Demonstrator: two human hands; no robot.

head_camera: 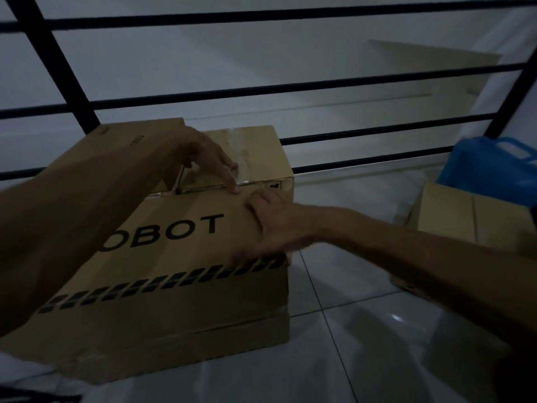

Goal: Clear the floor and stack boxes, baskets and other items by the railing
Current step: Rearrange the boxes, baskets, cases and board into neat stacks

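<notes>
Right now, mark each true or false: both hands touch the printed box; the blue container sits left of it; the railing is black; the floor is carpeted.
1. Both hands touch the printed box. True: the left hand and right hand rest on its top.
2. The blue container sits left of it. False: it is to the right.
3. The railing is black. True.
4. The floor is carpeted. False: glossy tiles.
</notes>
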